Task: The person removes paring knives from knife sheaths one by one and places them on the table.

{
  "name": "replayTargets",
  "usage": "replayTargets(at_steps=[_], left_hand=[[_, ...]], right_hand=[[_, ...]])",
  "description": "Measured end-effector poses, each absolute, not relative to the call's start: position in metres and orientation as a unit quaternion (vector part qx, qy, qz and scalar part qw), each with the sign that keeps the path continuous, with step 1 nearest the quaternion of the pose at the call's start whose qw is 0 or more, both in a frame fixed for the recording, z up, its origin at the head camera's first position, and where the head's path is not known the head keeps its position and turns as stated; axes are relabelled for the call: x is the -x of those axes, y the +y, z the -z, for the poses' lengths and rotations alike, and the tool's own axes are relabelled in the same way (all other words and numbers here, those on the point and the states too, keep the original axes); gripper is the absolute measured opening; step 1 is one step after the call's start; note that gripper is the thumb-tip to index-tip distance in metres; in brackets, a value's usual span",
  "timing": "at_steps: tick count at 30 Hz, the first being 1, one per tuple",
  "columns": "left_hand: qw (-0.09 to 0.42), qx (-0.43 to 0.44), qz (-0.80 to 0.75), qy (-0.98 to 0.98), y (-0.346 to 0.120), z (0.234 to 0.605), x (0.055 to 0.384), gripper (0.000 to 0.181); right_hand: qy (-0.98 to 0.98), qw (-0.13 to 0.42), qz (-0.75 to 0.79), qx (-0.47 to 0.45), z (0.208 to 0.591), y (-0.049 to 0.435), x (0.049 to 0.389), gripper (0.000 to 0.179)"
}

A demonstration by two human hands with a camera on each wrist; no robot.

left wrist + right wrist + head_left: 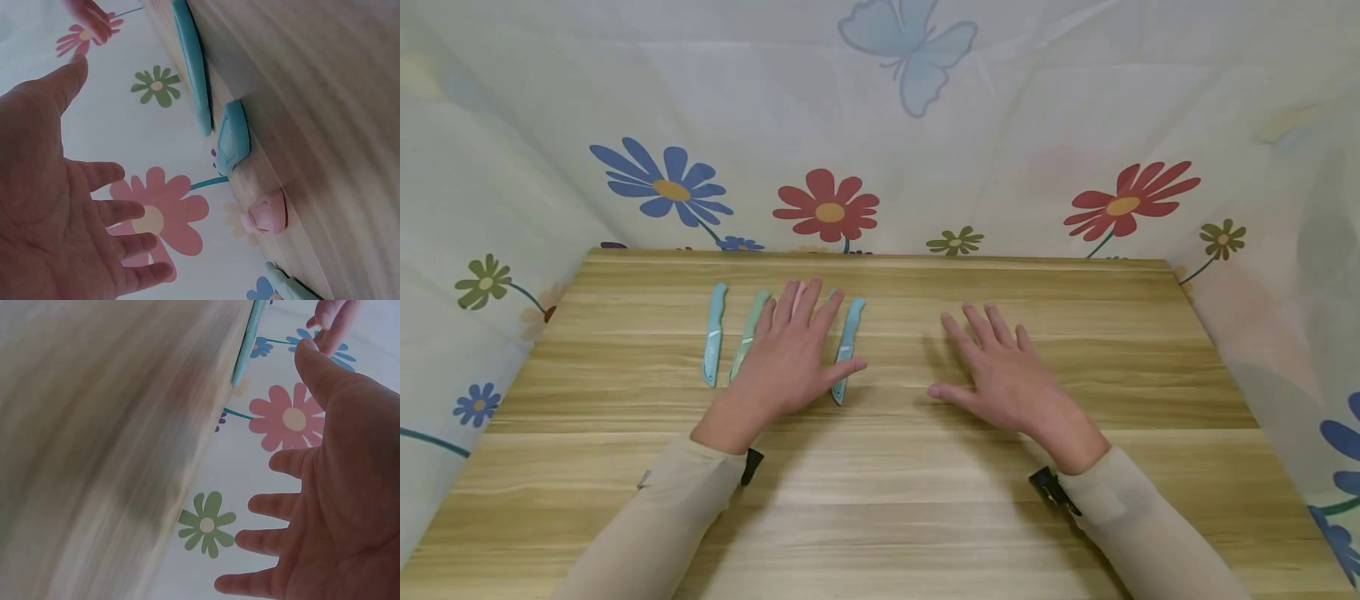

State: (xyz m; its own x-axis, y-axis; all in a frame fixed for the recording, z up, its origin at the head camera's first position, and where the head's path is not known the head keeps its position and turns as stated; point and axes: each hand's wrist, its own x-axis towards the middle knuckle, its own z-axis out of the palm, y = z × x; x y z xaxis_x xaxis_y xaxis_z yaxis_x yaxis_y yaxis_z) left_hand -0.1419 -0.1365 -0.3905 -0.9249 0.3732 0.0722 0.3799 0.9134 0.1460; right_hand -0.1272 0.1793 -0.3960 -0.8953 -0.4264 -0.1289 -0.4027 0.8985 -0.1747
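Several small sheathed knives lie in a row on the left half of the table. In the head view a light blue knife [714, 333] is leftmost, beside a green knife [757, 312], and a blue knife [850, 333] is rightmost. Above the row hovers my left hand [790, 358], palm down with fingers spread, hiding much of the middle. The left wrist view shows a pink knife [267, 214] and a teal knife [233, 139] under it, apart from the palm. My right hand [1011, 379], fingers spread too, hovers over the table to the right, holding nothing.
The wooden table [925, 517] reaches back to a pale curtain [1000, 150] printed with flowers and a butterfly. The curtain also hangs along the left and right sides. A dark strap piece [1054, 492] sits at my right wrist.
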Motion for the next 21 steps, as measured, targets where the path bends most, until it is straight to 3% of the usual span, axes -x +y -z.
replayTargets(at_steps=[14,21], left_hand=[[0.008,0.189,0.099,-0.977,-0.131,0.386,0.161,0.093],[0.015,0.193,0.085,-0.977,-0.13,0.388,0.174,0.079]], right_hand=[[0.963,0.076,0.081,0.247,0.397,0.161,0.127,0.094],[0.959,0.066,0.08,0.264,0.398,0.147,0.126,0.089]])
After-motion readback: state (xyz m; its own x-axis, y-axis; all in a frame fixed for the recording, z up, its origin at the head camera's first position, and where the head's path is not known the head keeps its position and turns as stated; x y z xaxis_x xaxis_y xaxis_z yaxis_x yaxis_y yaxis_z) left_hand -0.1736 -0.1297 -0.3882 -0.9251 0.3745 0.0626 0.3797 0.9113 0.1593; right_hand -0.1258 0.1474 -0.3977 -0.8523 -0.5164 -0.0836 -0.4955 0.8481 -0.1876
